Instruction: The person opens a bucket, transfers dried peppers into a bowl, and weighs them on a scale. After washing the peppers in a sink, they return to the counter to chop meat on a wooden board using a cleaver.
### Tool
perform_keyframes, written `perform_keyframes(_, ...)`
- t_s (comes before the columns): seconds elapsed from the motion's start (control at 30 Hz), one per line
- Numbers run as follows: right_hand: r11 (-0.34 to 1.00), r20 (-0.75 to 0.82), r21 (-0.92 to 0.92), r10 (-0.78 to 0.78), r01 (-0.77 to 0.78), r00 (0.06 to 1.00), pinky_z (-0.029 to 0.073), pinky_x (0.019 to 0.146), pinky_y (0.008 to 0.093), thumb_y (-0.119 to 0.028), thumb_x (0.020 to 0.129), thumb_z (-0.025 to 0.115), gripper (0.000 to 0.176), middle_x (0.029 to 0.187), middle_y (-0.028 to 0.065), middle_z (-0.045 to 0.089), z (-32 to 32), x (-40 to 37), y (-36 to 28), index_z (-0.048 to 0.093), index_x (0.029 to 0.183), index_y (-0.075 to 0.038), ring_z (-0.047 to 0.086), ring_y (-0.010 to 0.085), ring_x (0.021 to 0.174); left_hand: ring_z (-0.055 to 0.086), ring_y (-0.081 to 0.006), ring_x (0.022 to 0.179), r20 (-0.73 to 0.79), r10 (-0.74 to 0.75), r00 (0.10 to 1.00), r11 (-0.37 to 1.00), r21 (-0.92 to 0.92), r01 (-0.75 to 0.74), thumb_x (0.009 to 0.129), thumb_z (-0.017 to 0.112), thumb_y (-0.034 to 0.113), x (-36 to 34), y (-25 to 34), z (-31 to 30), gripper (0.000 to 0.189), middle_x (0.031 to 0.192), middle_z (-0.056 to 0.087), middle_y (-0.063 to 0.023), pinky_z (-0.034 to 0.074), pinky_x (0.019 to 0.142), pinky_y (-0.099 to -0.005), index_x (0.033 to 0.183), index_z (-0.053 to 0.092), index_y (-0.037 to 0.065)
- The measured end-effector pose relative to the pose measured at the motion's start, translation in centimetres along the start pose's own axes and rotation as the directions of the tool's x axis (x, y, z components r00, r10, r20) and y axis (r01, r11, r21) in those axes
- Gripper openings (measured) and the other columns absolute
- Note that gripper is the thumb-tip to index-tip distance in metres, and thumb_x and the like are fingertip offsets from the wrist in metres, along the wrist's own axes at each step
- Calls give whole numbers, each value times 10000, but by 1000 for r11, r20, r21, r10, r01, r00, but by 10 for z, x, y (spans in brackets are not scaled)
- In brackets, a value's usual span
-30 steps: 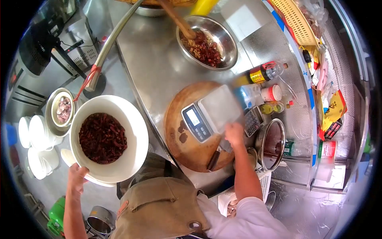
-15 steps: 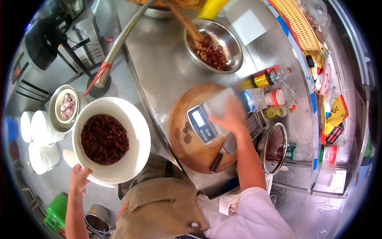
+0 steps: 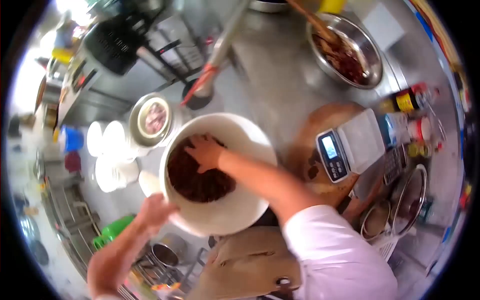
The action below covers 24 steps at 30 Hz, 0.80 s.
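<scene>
My left hand [image 3: 156,212] is closed on the lower left rim of a large white bucket [image 3: 245,205]. Inside the bucket lie dark red dried chillies [image 3: 200,186]. Reaching in from the right, my right hand [image 3: 206,152] has its fingers spread on the chillies, with nothing gripped between them. A digital scale [image 3: 334,155] with a clear plastic container [image 3: 361,142] on it rests on the round wooden board [image 3: 305,142] to the right, apart from both hands.
A steel bowl [image 3: 377,62] of chillies with a wooden tool stands at the upper right. Bottles [image 3: 407,101] and a steel strainer [image 3: 410,200] are at the right. White tubs [image 3: 107,172] and a pot [image 3: 134,120] sit left of the bucket.
My right hand has moved from the scale's container into the bucket, onto the chillies. My left hand still holds the rim. The view has shifted left, so everything appears further right.
</scene>
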State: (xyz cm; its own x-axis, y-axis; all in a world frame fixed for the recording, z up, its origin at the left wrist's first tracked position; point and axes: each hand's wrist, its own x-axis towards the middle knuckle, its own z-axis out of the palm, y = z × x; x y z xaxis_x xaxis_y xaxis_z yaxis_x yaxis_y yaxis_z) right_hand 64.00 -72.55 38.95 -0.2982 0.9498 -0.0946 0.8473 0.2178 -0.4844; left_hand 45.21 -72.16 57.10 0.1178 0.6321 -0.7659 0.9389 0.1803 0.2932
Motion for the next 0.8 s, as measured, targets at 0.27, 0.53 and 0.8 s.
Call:
perform_keyframes(0.27, 999, 415, -38, 43, -30, 909, 446, 864, 521, -454, 522, 816, 910, 1448, 189, 225, 87, -26, -15, 449, 1324, -227, 245, 455, 1285, 497, -91, 619, 205, 96, 974, 933, -358, -16, 659, 497, -39, -23, -18, -3, 372, 809, 586, -47, 383, 529, -225, 1025, 562, -64)
perform_keyframes(0.53, 987, 13, 98, 126, -127, 992, 496, 773, 451, -115, 825, 481, 186, 1042, 193, 570, 152, -50, -26, 659, 856, -71, 542, 355, 977, 599, -174, 804, 233, 202, 951, 887, -456, -77, 720, 542, -24, -27, -5, 5, 347, 917, 633, -99, 480, 685, -299, 1065, 567, -56)
perform_keyframes(0.8, 934, 58, 273, 225, -232, 973, 424, 906, 464, -90, 658, 655, 332, 1035, 229, 578, 139, -40, 14, 578, 971, -14, 502, 417, 1029, 589, -288, 918, 163, 114, 980, 993, 0, -116, 660, 674, 318, 1, 6, -16, 523, 997, 607, -203, 478, 808, -361, 1028, 588, -43)
